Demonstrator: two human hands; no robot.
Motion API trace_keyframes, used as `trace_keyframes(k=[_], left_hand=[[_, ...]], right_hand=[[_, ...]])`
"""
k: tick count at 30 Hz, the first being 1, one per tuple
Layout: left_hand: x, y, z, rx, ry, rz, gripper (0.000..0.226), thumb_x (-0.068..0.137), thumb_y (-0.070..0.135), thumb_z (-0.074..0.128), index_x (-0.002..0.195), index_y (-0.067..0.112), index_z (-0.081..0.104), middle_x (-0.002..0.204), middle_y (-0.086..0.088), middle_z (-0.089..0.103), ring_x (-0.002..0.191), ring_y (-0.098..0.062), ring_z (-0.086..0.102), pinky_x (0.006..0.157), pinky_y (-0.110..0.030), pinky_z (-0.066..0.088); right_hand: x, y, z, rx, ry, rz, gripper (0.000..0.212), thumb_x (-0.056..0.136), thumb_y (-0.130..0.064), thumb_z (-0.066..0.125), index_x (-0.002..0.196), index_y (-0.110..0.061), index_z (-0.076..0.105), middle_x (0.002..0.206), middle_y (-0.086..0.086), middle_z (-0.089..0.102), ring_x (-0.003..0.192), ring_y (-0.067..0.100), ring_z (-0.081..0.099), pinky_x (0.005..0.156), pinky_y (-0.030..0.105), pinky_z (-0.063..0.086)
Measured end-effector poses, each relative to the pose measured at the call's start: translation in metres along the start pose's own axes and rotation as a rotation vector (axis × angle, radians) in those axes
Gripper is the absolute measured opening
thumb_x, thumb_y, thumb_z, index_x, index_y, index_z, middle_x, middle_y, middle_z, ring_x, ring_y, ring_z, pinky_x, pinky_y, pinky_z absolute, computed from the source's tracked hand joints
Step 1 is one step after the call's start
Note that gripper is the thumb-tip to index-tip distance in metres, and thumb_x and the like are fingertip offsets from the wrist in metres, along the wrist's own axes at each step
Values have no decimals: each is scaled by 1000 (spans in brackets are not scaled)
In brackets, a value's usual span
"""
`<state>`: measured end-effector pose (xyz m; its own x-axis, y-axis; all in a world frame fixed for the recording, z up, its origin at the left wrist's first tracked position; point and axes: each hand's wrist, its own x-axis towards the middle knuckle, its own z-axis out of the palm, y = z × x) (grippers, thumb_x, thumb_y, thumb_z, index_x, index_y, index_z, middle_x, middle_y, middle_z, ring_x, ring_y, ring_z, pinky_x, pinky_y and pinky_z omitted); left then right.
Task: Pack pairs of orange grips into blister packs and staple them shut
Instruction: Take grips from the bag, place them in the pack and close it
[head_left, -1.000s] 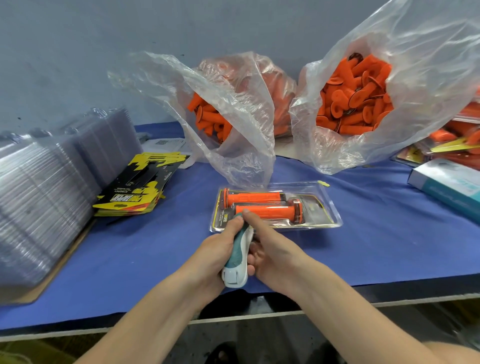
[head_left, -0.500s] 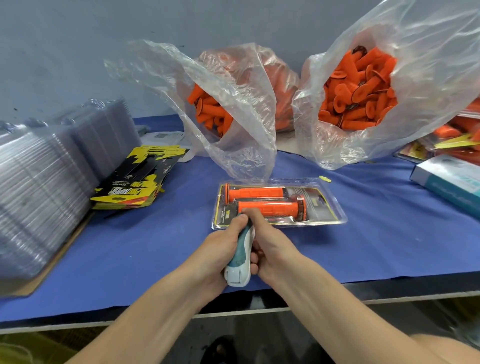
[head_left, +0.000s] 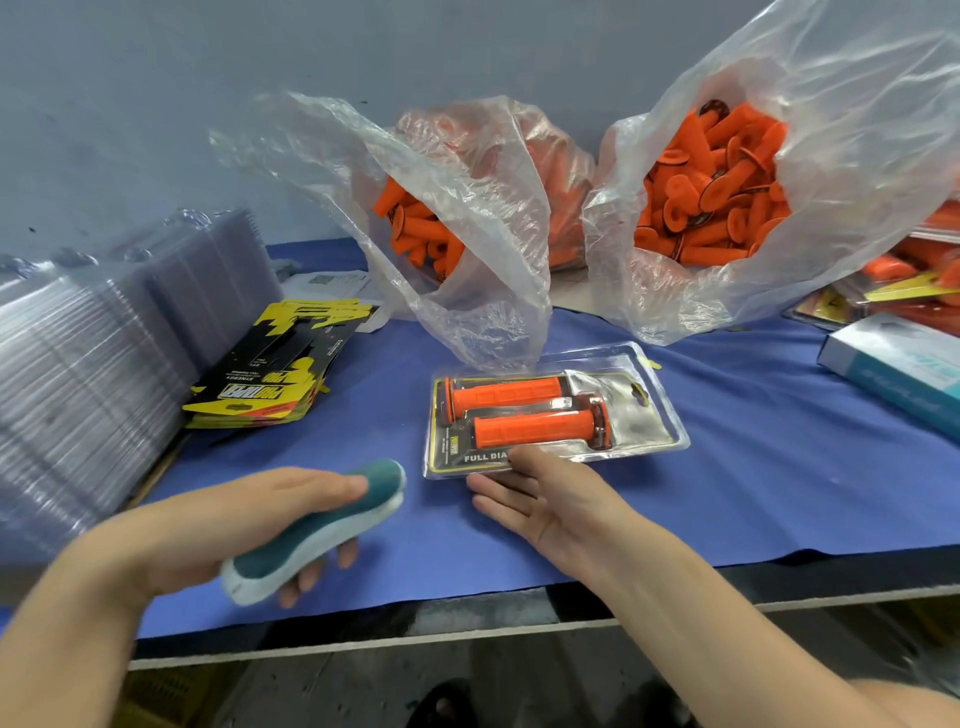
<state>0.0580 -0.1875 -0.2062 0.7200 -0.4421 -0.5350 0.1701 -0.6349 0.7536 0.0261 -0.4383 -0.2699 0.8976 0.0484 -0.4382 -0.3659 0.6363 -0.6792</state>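
Left hand (head_left: 208, 525) is gripping a smooth teal-and-white stapler (head_left: 317, 525), fingers curling round it, just left of the right hand (head_left: 550, 501), which is lying spread with straight fingers touching the near edge of the clear blister pack (head_left: 652, 418). The pack is sitting just beyond the right hand, holding two ribbed orange grips (head_left: 506, 392) side by side. Farther past both hands, a crinkly clear bag (head_left: 483, 270) and a second bag (head_left: 852, 156) are bulging with loose grips.
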Motion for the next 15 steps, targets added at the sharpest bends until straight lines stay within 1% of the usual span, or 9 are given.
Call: trace_keyframes(k=[1,3,5,6,8,10,11,14,15], left_hand=[[2,-4,-6,-5,110,-17,62,67,77,65,81,17,71,69,-9,69,54,-25,60,51,-30,51],[22,-16,-13,39,404,-28,62,72,74,65,92,15,64,68,-6,70,52,-24,63,50,-32,52],[43,-24,-12,211,661,-32,58,78,72,59,100,19,54,69,-3,69,57,-21,66,53,-32,51],[49,-26,-10,309,746,-44,56,78,72,57,102,22,50,74,-1,67,63,-18,65,52,-29,47],[57,-26,-7,362,805,-42,53,78,70,58,105,27,46,84,3,64,73,-13,62,51,-27,40],[63,-23,-4,323,805,-7,50,80,68,58,103,26,47,84,1,65,78,-16,62,54,-29,38],[65,-21,-2,300,815,12,48,80,67,59,101,25,47,84,0,66,79,-18,63,55,-30,38],[69,-13,1,253,867,54,47,83,64,60,102,23,47,86,0,65,77,-13,58,55,-29,37],[69,-11,2,247,877,62,47,83,62,61,103,21,47,87,0,65,78,-14,58,55,-28,37]], right_hand=[[0,0,-1,2,4,-2,11,99,-6,51,101,-2,61,95,20,72,85,28,74,70,36,62],[0,-1,-2,2,13,-11,9,97,-4,55,101,-1,62,94,20,72,80,26,75,67,34,62],[0,-1,-2,-10,17,-18,7,95,-2,58,99,0,64,92,19,72,76,25,74,65,33,62],[-1,-1,-2,-24,14,-18,7,94,-1,59,98,-1,65,89,18,72,74,24,74,65,32,62],[-2,0,-2,-75,3,-14,5,92,0,61,95,-1,65,85,17,70,71,23,73,64,31,61],[-4,0,-4,-157,-14,-7,5,91,0,62,94,-1,65,83,15,68,72,23,72,66,31,61],[-5,-1,-5,-208,-26,-2,5,90,0,61,94,-2,64,82,14,67,71,22,71,66,30,60],[-12,-6,-9,-380,-92,38,10,90,-5,59,93,-4,68,82,12,66,66,18,69,64,28,58],[-15,-8,-12,-438,-126,57,11,90,-7,59,91,-6,70,80,10,67,64,17,67,63,28,57]])
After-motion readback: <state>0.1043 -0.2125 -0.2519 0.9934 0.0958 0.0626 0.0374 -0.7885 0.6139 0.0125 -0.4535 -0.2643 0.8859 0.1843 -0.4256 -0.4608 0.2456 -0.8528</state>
